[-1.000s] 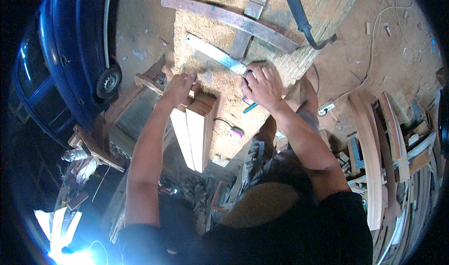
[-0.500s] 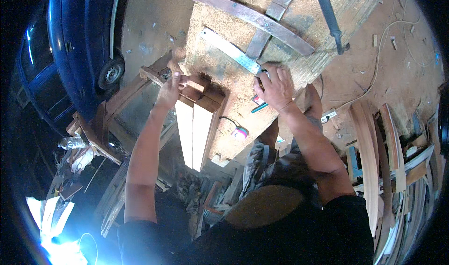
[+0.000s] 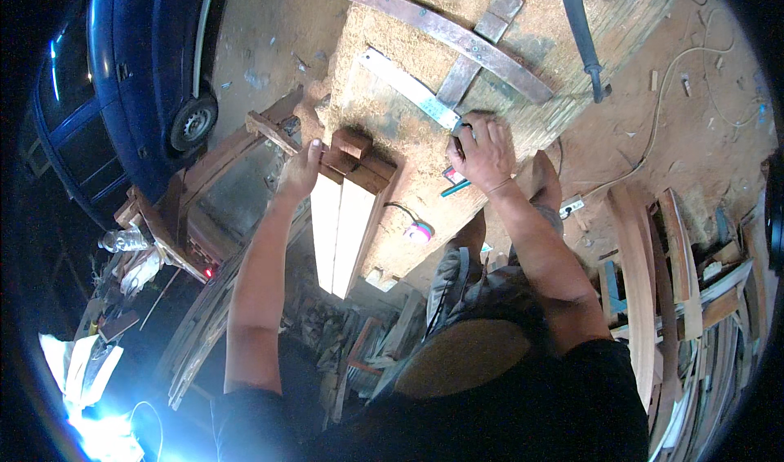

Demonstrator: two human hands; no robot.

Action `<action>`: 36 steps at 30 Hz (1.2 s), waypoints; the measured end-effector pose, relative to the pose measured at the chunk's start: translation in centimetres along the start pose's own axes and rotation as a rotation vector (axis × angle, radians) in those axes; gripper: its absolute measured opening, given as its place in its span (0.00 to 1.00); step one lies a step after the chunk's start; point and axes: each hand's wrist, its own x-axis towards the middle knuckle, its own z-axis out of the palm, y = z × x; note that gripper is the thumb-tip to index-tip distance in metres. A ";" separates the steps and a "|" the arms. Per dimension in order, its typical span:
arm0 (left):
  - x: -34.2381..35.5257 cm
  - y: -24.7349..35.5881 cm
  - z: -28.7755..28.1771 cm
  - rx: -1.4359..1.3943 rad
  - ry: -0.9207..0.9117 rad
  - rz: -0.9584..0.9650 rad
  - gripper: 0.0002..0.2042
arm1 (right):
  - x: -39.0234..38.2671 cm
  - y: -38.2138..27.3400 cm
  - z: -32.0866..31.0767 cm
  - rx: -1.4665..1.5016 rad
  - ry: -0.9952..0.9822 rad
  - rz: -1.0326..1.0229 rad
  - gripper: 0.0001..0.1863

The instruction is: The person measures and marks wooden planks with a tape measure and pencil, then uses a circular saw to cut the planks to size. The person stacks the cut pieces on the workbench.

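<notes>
Right hand, fingers curled, pinches the metal rule's end; it points toward ten o'clock, best held flat. Left hand meets boards at eight o'clock; finger grip, cannot tell.

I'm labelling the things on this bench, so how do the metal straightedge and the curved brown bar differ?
The metal straightedge is straight-sided; the curved brown bar bows along its length. The straightedge is bright silver, the bar dull brown. The straightedge looks shorter than the bar. The right hand holds the straightedge's near end; neither hand touches the bar. Both are long and narrow.
</notes>
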 end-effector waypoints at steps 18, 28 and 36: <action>-4.1 -1.4 6.8 -0.613 0.344 0.205 0.39 | -0.6 0.0 0.2 0.002 -0.107 0.009 0.14; -8.5 -0.1 11.0 -0.672 0.740 0.057 0.30 | 0.5 -0.3 -2.4 -0.154 -0.177 -0.150 0.17; -19.3 4.1 28.2 -0.655 0.837 -0.169 0.31 | 3.6 1.0 -3.0 -0.179 -0.238 -0.085 0.18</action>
